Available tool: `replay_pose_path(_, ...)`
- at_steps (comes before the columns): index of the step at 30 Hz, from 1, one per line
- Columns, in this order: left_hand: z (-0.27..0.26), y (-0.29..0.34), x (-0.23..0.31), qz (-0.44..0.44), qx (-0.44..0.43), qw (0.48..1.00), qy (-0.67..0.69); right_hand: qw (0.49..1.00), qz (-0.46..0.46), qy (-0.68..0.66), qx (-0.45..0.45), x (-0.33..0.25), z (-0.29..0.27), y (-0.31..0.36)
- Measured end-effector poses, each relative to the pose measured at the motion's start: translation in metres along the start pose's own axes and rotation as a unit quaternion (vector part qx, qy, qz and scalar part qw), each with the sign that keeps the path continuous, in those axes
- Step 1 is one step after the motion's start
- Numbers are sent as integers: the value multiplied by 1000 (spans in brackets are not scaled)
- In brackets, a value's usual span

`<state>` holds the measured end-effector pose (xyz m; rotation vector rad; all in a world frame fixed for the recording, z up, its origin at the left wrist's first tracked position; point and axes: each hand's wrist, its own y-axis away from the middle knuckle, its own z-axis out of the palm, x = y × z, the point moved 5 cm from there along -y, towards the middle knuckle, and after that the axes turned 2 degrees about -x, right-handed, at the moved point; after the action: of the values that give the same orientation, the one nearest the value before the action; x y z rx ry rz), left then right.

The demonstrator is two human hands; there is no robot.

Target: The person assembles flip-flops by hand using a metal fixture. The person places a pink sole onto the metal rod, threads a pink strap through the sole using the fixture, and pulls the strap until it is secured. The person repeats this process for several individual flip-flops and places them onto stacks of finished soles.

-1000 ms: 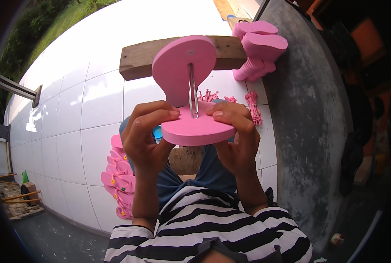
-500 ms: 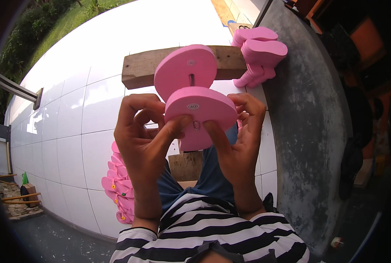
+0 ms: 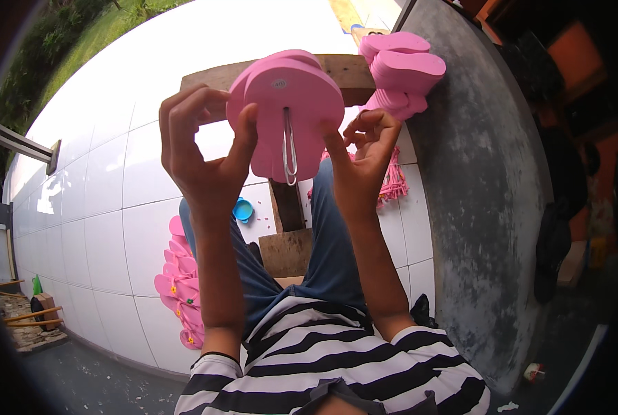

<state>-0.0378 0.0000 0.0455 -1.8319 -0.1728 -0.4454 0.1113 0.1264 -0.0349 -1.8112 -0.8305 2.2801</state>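
A pink flip-flop sole [image 3: 267,114] stands in front of me, with another pink sole [image 3: 302,57] close behind it. A long, thin metal loop [image 3: 289,149] sticks out through the front sole and hangs down its face. My left hand [image 3: 202,138] holds the sole's left edge, thumb in front and fingers curled at the side and behind. At the right edge, the thumb of my right hand [image 3: 364,155] presses on the sole while the other fingers bend beside it; their tips are partly hidden.
Behind the soles lies a wooden beam [image 3: 354,69], with stacked pink soles [image 3: 409,66] at its right end. Finished pink flip-flops [image 3: 177,285] lie left of my legs. A blue dish [image 3: 242,209] and pink straps [image 3: 393,181] rest on white tiles. A grey ledge [image 3: 485,207] runs along the right.
Both hands have moved away from me and slightly left. The front sole has slid along the metal loop against the sole behind, so more of the loop now shows in front.
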Motion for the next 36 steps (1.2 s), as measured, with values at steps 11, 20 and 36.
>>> replay_pose_path(11,39,-54,-45,-191,-212,953,-102,978,70,197,18,155,-88,-71)
replay_pose_path(20,36,-49,-48,-223,-166,955,-100,951,227,192,-89,228,-108,9)
replay_pose_path(36,39,-48,-42,-238,-169,956,-20,681,11,704,-202,274,-230,124)
